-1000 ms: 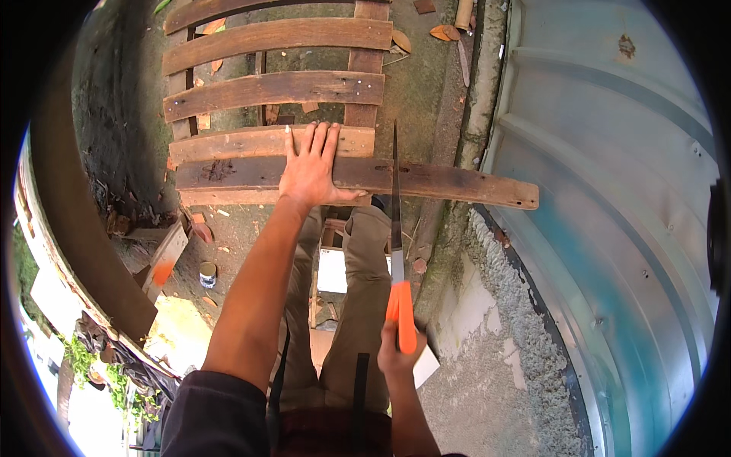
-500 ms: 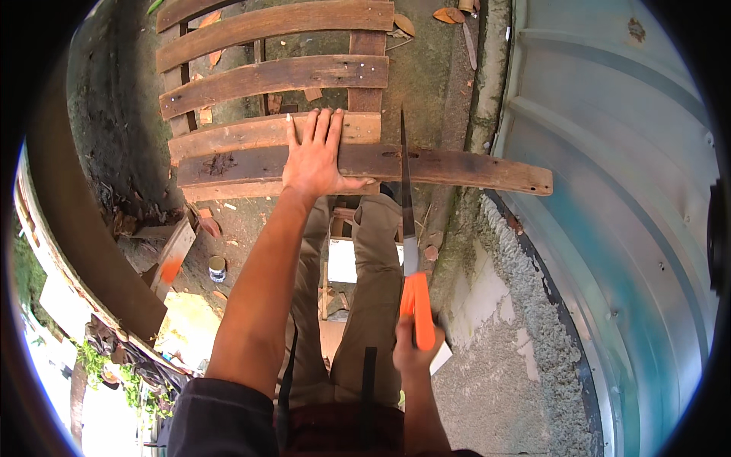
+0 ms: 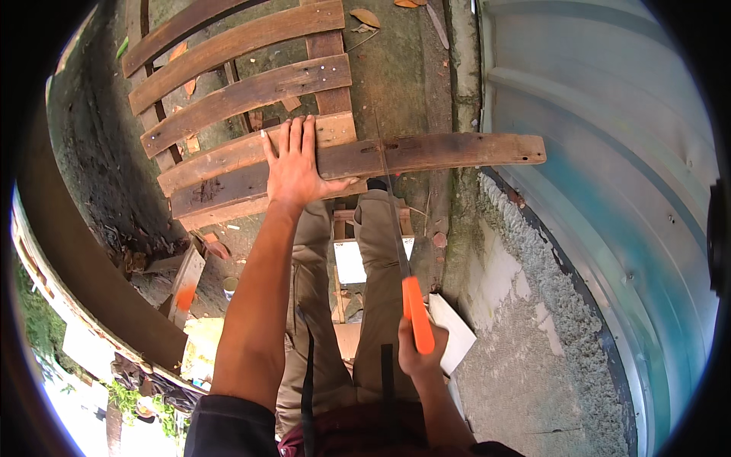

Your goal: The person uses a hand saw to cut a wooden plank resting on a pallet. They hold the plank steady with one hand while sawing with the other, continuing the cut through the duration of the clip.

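Where pallet (image 3: 228, 99) meets concrete (image 3: 525, 365), left hand (image 3: 293, 164) flat (plank (image 3: 426, 152))

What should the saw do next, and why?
Probably push forward for another stroke: the saw blade lies across the plank, the left hand presses the plank flat, the right hand grips the orange handle, and the plank looks uncut through.

1. Loose plank (image 3: 426, 154) lies crosswise on the near edge of the pallet (image 3: 244, 91).
2. Left hand (image 3: 293, 164) rests flat on the plank, left of the saw (image 3: 400, 251).
3. Saw blade crosses the plank; right hand (image 3: 415, 354) holds its handle, nearer the body.
4. Metal tank (image 3: 609, 167) stands to the right.
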`<state>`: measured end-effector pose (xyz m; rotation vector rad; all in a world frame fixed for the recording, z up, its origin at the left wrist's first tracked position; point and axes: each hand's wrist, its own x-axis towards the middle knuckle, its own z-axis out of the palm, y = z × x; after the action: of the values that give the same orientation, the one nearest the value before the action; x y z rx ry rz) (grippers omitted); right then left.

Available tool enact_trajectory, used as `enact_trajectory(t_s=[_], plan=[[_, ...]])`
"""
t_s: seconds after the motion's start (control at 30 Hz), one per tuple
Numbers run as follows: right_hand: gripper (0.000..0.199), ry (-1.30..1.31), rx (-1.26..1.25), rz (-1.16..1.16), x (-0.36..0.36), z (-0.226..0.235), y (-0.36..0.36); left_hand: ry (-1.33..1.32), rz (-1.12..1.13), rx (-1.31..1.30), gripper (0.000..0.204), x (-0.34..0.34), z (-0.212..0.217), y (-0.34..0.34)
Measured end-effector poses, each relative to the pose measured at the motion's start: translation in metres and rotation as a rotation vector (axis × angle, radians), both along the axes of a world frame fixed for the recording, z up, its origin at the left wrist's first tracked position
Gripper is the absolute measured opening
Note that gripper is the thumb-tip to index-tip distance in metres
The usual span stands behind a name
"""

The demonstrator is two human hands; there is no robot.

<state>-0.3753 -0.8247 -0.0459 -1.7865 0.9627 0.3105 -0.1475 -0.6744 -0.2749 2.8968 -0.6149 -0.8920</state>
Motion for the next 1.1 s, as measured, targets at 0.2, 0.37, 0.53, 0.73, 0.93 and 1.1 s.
enact_trajectory(t_s=[0.2, 0.37, 0.53, 0.73, 0.93, 1.1], plan=[[0.016, 0.05, 0.029, -0.051, 0.114, -0.123, -0.005, -0.003, -0.001, 0.0, 0.142, 0.0, -0.002, 0.0], [0.018, 0.164, 0.05, 0.154, -0.077, 0.021, 0.007, -0.016, 0.03, 0.027, 0.141, -0.008, -0.004, 0.003], [0.019, 0.071, 0.043, 0.047, -0.029, -0.027, -0.006, -0.072, 0.024, 0.013, 0.141, -0.014, -0.007, 0.003], [0.019, -0.078, -0.099, -0.02, 0.099, -0.134, 0.004, -0.123, -0.035, -0.06, 0.14, -0.007, -0.014, 0.005], [0.021, 0.05, 0.142, 0.055, -0.105, 0.038, 0.012, -0.108, -0.003, -0.03, 0.138, -0.014, -0.004, 0.004], [0.005, -0.089, 0.058, -0.075, 0.022, -0.078, -0.005, -0.078, -0.001, -0.013, 0.141, -0.014, -0.008, 0.006]])
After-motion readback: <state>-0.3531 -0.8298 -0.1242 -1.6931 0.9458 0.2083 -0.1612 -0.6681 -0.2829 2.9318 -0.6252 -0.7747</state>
